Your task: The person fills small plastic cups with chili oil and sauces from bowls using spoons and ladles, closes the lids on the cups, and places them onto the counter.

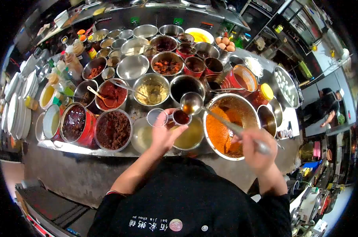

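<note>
My left hand point(166, 133) is closed around two small clear plastic cups. One sauce cup point(181, 117) has dark red-brown liquid in it; the other clear cup point(157, 118) looks empty. In my right hand point(259, 149) is the long handle of a metal ladle point(222, 120). Its bowl holds amber liquid and is right beside the filled cup's rim; whether they touch I cannot tell. Beneath the ladle handle stands a large bowl of orange-red sauce point(218, 130). Behind the ladle is a bowl of dark liquid point(187, 86), and a tub of yellowish liquid point(190, 138) lies under my left hand.
Bowls crowd the table: chopped red pieces point(167, 66), yellow paste point(152, 91) with a spoon, red sauce point(110, 94), dark minced sauce point(113, 129). Stacked plates point(19, 106) stand left, eggs point(225, 43) at the back, a bowl of white balls point(283, 85) right. Another person point(327, 104) is far right.
</note>
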Motion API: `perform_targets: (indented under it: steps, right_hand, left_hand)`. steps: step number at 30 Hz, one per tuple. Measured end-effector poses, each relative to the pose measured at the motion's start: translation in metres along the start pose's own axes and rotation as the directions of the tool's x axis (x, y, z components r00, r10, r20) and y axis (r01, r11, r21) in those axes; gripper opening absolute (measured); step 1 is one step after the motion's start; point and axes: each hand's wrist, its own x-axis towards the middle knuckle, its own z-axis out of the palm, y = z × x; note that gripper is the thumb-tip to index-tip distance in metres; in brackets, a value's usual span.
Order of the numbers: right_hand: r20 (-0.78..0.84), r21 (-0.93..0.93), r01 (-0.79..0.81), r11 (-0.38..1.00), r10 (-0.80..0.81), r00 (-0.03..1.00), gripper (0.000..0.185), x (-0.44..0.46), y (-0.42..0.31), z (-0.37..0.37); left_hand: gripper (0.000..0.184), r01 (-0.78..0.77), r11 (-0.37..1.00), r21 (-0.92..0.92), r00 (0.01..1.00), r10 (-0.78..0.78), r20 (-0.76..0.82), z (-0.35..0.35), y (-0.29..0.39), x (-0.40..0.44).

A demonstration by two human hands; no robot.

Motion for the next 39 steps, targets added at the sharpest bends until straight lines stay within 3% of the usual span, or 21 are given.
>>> perform_targets:
  steps: [1,2,4,9,10,12,13,15,17,19,25,27,28,30,31,33,35,36,37,39]
  right_hand:
    - [0.080,-0.067,0.133,0.989,-0.128,0.989,0.017,-0.003,-0.006,0.002]
    - [0.085,-0.066,0.135,0.989,-0.129,0.988,0.017,-0.003,-0.014,0.003]
    - [0.278,-0.179,0.306,0.935,-0.251,0.927,0.027,-0.004,-0.028,0.005]
    - [0.214,-0.164,0.293,0.942,-0.256,0.943,0.022,-0.021,-0.026,0.014]
    - [0.055,-0.076,0.094,0.993,-0.090,0.994,0.016,-0.029,-0.017,0.018]
    - [-0.176,0.180,-0.229,0.957,0.260,0.949,0.005,-0.033,-0.016,0.027]
    - [-0.176,0.180,-0.231,0.956,0.263,0.949,0.005,-0.035,-0.013,0.031]
    - [-0.216,0.296,-0.377,0.878,0.446,0.868,0.006,-0.043,0.002,0.041]
    - [-0.210,0.273,-0.400,0.875,0.460,0.863,0.008,-0.053,0.016,0.058]
    - [-0.159,0.152,-0.424,0.893,0.445,0.881,0.010,-0.064,0.029,0.073]
    - [-0.076,0.112,-0.490,0.864,0.499,0.863,0.013,-0.069,0.029,0.096]
    - [-0.006,-0.113,-0.461,0.880,0.463,0.886,0.022,-0.063,0.022,0.095]
    - [-0.006,-0.113,-0.465,0.878,0.468,0.884,0.022,-0.058,0.016,0.092]
    - [0.038,-0.317,-0.346,0.883,0.376,0.926,0.031,-0.045,0.002,0.083]
    - [0.036,-0.317,-0.349,0.882,0.379,0.925,0.031,-0.038,-0.003,0.079]
    - [0.031,-0.420,-0.162,0.893,0.192,0.981,0.034,-0.021,-0.010,0.073]
    - [0.078,-0.317,-0.196,0.928,0.231,0.970,0.038,-0.003,-0.019,0.072]
    - [0.140,-0.109,-0.194,0.975,0.208,0.968,0.040,0.006,-0.022,0.078]
    - [0.193,0.107,-0.194,0.975,0.171,0.966,0.043,0.014,-0.023,0.086]
    - [0.387,0.331,-0.365,0.870,0.228,0.893,0.048,0.022,-0.018,0.104]
  left_hand:
    - [0.058,0.034,0.999,0.000,0.999,-0.034,-0.033,0.000,0.004,-0.003]
    - [0.058,0.033,0.999,-0.003,0.999,-0.033,-0.037,-0.001,0.008,-0.006]
    - [0.059,0.015,1.000,-0.027,0.999,-0.016,-0.040,-0.003,0.015,-0.012]
    - [0.059,0.010,0.999,-0.048,0.999,-0.012,-0.052,-0.014,0.018,-0.022]
    - [0.058,-0.020,0.997,-0.071,0.998,0.016,-0.058,-0.016,0.017,-0.023]
    - [0.058,-0.058,0.997,-0.049,0.996,0.055,-0.064,-0.023,0.021,-0.028]
    - [0.058,-0.094,0.995,-0.026,0.993,0.092,-0.069,-0.027,0.023,-0.031]
    - [0.058,-0.087,0.993,-0.078,0.994,0.082,-0.076,-0.035,0.023,-0.038]
    - [0.058,-0.079,0.996,-0.033,0.991,0.075,-0.108,-0.041,0.031,-0.045]
    - [0.058,-0.050,0.998,-0.023,0.994,0.048,-0.100,-0.047,0.039,-0.052]
    - [0.057,-0.077,0.993,-0.090,0.992,0.068,-0.105,-0.061,0.045,-0.067]
    - [0.057,-0.062,0.996,-0.069,0.995,0.056,-0.076,-0.061,0.052,-0.070]
    - [0.058,-0.051,0.998,-0.049,0.998,0.049,-0.050,-0.060,0.055,-0.072]
    - [0.058,-0.032,0.998,-0.047,0.999,0.032,-0.007,-0.059,0.057,-0.075]
    - [0.057,-0.018,0.999,-0.045,0.999,0.020,0.036,-0.058,0.059,-0.076]
    - [0.057,-0.006,0.999,-0.053,0.997,0.010,0.083,-0.053,0.065,-0.079]
    - [0.057,0.098,0.995,-0.036,0.977,-0.090,0.194,-0.047,0.071,-0.082]
    - [0.059,0.190,0.981,-0.042,0.966,-0.179,0.184,-0.040,0.074,-0.084]
    - [0.059,0.194,0.980,-0.034,0.963,-0.184,0.195,-0.034,0.073,-0.086]
    - [0.059,0.153,0.977,-0.146,0.962,-0.114,0.250,-0.024,0.071,-0.091]
